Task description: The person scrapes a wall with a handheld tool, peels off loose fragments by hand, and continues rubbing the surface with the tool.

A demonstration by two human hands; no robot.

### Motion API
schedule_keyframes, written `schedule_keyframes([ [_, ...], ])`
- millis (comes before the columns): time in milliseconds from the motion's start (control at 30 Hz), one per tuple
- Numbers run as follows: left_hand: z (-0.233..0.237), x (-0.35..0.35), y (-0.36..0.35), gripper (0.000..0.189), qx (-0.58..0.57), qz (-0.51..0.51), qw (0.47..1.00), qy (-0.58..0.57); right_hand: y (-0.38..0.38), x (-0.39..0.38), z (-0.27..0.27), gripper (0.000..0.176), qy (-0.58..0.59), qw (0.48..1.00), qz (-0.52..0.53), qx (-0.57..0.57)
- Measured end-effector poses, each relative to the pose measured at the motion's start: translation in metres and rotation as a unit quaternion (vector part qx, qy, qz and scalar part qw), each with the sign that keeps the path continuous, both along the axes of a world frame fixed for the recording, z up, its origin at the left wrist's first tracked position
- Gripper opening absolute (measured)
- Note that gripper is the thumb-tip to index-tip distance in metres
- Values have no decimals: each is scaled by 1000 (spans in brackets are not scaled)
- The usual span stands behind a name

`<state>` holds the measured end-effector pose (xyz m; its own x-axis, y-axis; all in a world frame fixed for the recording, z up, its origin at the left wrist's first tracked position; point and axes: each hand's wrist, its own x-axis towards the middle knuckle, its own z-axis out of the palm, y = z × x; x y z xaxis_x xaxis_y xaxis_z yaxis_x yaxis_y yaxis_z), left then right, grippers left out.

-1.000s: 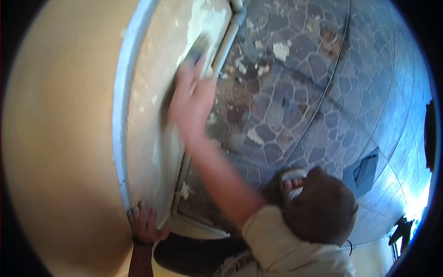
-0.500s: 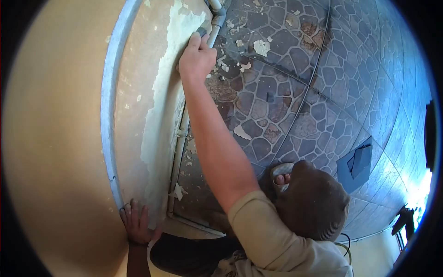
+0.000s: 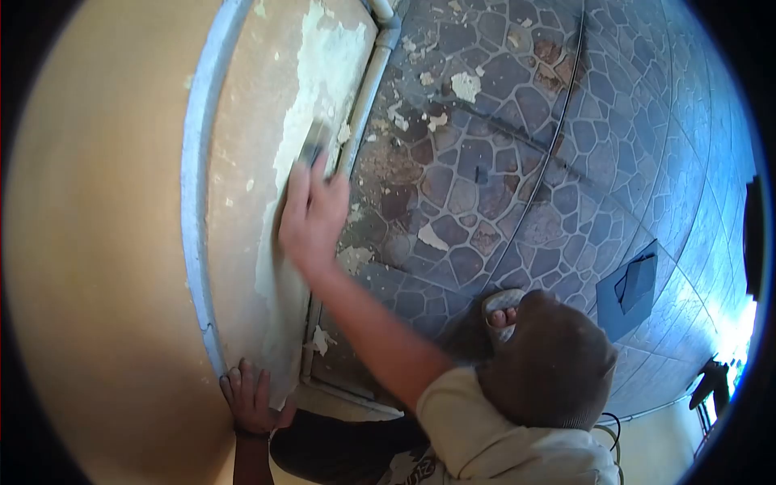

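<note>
My right hand point(image 3: 314, 214) is closed around a scraper point(image 3: 314, 147), whose blade end is blurred and lies against the lower wall. Around it is a pale patch point(image 3: 323, 73) where the paint has come off, with a ragged edge along the tan paint. My left hand point(image 3: 250, 396) rests with fingers spread on the wall near the lower end of the blue-grey ledge point(image 3: 192, 202). It holds nothing, and a dark band circles its wrist.
A pipe point(image 3: 368, 97) runs along the wall's foot. Paint flakes point(image 3: 466, 86) litter the stone-patterned floor point(image 3: 533, 218). A dark grey flat sheet point(image 3: 626, 295) lies at the right. Near my sandalled foot point(image 3: 503, 314) is a rounded brown fabric-covered shape point(image 3: 550, 364).
My right hand has drawn back along the wall, toward me and slightly left, with the scraper. My left hand stays on the wall; the whole view has shifted slightly.
</note>
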<state>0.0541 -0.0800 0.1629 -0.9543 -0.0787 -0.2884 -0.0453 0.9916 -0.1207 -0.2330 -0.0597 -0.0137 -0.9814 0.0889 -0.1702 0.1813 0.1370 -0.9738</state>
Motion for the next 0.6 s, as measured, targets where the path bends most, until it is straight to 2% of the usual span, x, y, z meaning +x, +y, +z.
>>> schedule_keyframes([
  [33, 2, 1, 0, 72, 9, 3, 1000, -17, 1, -17, -13, 49, 2, 999, 16, 28],
  [67, 2, 1, 1, 71, 7, 5, 1000, -14, -1, -49, -30, 48, -115, 993, -24, -12],
  [167, -5, 4, 3, 71, -2, 5, 1000, 0, 1, -32, -25, 49, 4, 1000, -25, 7],
  [200, -6, 4, 0, 71, -4, 0, 1000, 3, 16, -6, 19, 50, -57, 996, 65, 23],
  [300, -7, 2, -3, 71, 3, -1, 1000, 12, 8, 25, 28, 47, 51, 998, 10, -47],
  [333, -1, 6, -2, 70, 12, -2, 1000, 3, 4, -6, 7, 46, 70, 997, -7, -27],
  [367, -1, 7, -1, 71, 12, 1, 1000, -2, 1, -47, -6, 47, -19, 1000, 12, 3],
  [500, 7, 0, 1, 67, -9, -8, 1000, -5, 10, -3, 45, 48, 36, 997, -42, -56],
  [600, -4, -8, 2, 65, -6, -2, 1000, 11, 1, 2, 43, 50, 80, 994, -27, -63],
])
